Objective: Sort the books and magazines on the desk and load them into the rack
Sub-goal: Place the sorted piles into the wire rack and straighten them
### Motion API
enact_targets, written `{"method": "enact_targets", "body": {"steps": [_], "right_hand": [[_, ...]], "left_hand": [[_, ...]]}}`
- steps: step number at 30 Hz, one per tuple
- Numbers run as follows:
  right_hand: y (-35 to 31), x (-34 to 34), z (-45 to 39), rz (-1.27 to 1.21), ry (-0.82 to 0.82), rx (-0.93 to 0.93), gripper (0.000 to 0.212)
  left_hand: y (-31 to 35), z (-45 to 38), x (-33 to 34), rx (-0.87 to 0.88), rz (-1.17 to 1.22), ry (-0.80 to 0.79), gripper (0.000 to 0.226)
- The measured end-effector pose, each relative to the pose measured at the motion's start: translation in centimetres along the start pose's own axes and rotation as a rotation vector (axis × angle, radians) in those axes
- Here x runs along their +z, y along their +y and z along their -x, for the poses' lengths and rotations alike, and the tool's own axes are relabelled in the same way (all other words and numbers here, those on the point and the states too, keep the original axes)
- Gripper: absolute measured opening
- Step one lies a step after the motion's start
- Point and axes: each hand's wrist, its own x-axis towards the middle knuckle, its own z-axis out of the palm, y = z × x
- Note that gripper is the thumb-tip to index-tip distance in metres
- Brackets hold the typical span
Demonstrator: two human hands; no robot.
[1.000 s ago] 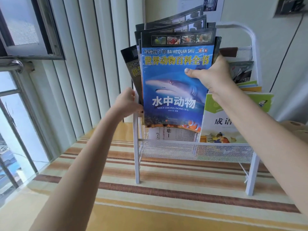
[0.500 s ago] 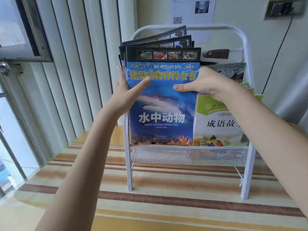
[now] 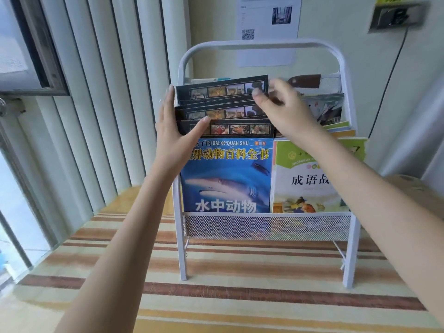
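A white metal rack (image 3: 264,44) stands on the desk. Three black-topped animal books stand staggered in its left half: the blue shark book (image 3: 228,179) in front, a second (image 3: 216,112) behind it and a rear one (image 3: 221,88) highest. My left hand (image 3: 173,138) lies against their left edges, fingers straight, thumb on the front cover's top band. My right hand (image 3: 286,109) is at the rear book's top right corner, thumb in front, fingers curled behind. A green and yellow storybook (image 3: 305,179) stands beside the shark book.
More books (image 3: 326,109) fill the rack's upper right tiers. The desk carries a striped cloth (image 3: 240,296). Vertical blinds (image 3: 108,92) and a window are to the left. A wall socket with a cable (image 3: 396,18) and a paper notice (image 3: 266,20) hang behind.
The animal books have sunk down into the rack. My right hand moved from the front cover up to the rear book's corner, and my left hand rose to the books' left edges.
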Motion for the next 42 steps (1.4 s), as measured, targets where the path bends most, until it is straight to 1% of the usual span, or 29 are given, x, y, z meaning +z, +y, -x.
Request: {"method": "enact_targets", "body": {"steps": [2,3,4,6,7,8,10,13,14,15,17,18,19,21,23,25,26,28,31,33,34,35,36,37,38,39,40,41,42], "right_hand": [[0.0,0.0,-0.1,-0.033,0.01,-0.076,0.039],[0.0,0.0,-0.1,-0.019,0.007,-0.097,0.036],[0.0,0.0,-0.2,0.025,0.021,-0.106,0.03],[-0.2,0.0,-0.4,0.221,0.056,-0.114,0.013],[-0.2,0.0,-0.6,0.317,0.034,-0.105,0.015],[-0.1,0.1,-0.5,0.366,-0.009,-0.093,0.023],[0.4,0.2,-0.2,0.358,-0.087,-0.071,0.037],[0.6,-0.4,0.7,0.384,-0.106,-0.077,0.043],[0.6,-0.7,1.1,0.377,-0.06,-0.087,0.046],[0.7,-1.1,1.5,0.351,0.022,-0.095,0.048],[1.1,-2.0,2.3,0.341,0.228,-0.114,0.047],[1.4,-2.3,2.9,0.395,0.285,-0.117,0.048],[1.6,-2.5,3.7,0.468,0.291,-0.11,0.049],[2.2,-2.1,5.5,0.658,0.249,-0.103,0.052],[2.9,-1.4,6.8,0.872,0.269,-0.18,0.049],[3.9,-1.2,7.1,0.986,0.277,-0.284,0.044],[4.5,-1.4,7.0,1.01,0.245,-0.329,0.043],[5.8,-1.9,6.4,1.045,0.165,-0.38,0.045],[6.6,-2.2,5.6,1.063,0.121,-0.379,0.051],[6.3,-2.1,5.8,1.071,0.153,-0.402,0.051],[6.2,-2.2,6.5,1.051,0.201,-0.42,0.05],[6.4,-2.6,7.4,1.006,0.283,-0.413,0.048],[7.0,-3.0,8.9,0.936,0.388,-0.351,0.046],[8.0,-3.4,10.7,0.823,0.503,-0.231,0.045],[9.1,-3.6,12.7,0.676,0.61,-0.066,0.047],[10.1,-3.6,14.7,0.507,0.673,0.118,0.051],[10.9,-3.3,16.4,0.332,0.681,0.301,0.055],[11.6,-2.7,17.8,0.178,0.646,0.463,0.056],[11.9,-2.0,18.6,0.089,0.579,0.588,0.052]], "left_hand": [[0.4,-0.4,0.4,0.09,0.03,0.009,0.08],[0.8,-0.6,0.7,0.121,0.002,0.012,0.075],[1.1,-0.7,0.9,0.142,-0.061,0.026,0.069],[1.0,-0.7,0.9,0.17,-0.209,0.082,0.061],[1.0,-0.7,0.8,0.176,-0.276,0.102,0.056],[1.0,-0.6,0.6,0.18,-0.34,0.114,0.05],[0.9,-0.4,0.6,0.201,-0.471,0.107,0.041],[1.4,-0.1,0.6,0.272,-0.602,0.113,0.038],[1.4,0.0,0.6,0.307,-0.674,0.131,0.04],[1.5,0.1,0.7,0.342,-0.75,0.154,0.04],[1.8,0.5,1.2,0.422,-0.838,0.189,0.038],[2.1,0.8,1.9,0.473,-0.848,0.182,0.037],[2.5,1.3,2.7,0.534,-0.844,0.153,0.036],[3.4,2.9,4.8,0.64,-0.807,0.049,0.04],[3.9,4.9,6.9,0.685,-0.75,-0.041,0.048],[3.8,7.1,8.6,0.707,-0.724,-0.091,0.055],[3.5,8.0,9.3,0.699,-0.721,-0.107,0.059],[2.7,9.7,10.3,0.614,-0.709,-0.139,0.069],[1.6,11.3,10.8,0.514,-0.723,-0.177,0.076],[0.5,12.4,10.2,0.488,-0.748,-0.164,0.074],[-0.2,12.9,9.5,0.459,-0.766,-0.133,0.074],[-1.0,13.4,8.5,0.41,-0.786,-0.085,0.074],[-2.0,13.8,7.2,0.337,-0.803,-0.025,0.074],[-3.0,14.3,5.9,0.241,-0.808,0.038,0.075],[-3.8,14.7,4.7,0.135,-0.779,0.103,0.076],[-4.4,15.2,3.7,0.017,-0.716,0.148,0.077],[-4.5,15.5,2.9,-0.115,-0.594,0.153,0.076],[-4.4,15.7,2.4,-0.241,-0.449,0.134,0.072],[-4.5,15.9,2.2,-0.344,-0.342,0.114,0.062]]}}
